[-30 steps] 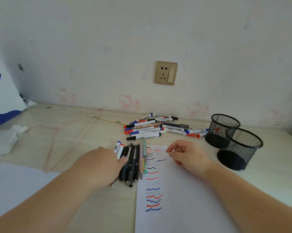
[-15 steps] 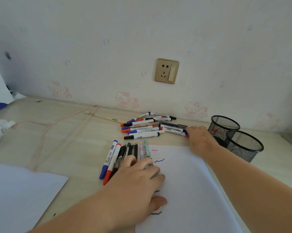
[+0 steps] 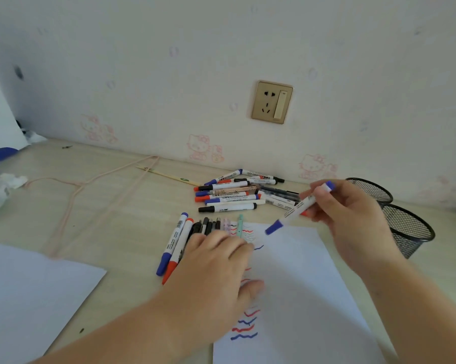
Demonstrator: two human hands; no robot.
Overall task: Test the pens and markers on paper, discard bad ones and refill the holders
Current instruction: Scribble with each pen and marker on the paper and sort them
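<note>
On the wooden desk (image 3: 116, 206), the right hand (image 3: 352, 219) grips a capped white, blue-ended marker (image 3: 297, 207); the left hand (image 3: 216, 258) presses the scribbled paper (image 3: 300, 285), fingers flat.

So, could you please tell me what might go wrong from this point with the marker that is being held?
The right hand holds a blue marker with its cap still on, so a test stroke now would leave no mark on the paper. The left hand rests on the sorted pens and could scatter them. The loose pile lies beside that row, so tested and untested markers might get mixed.
</note>
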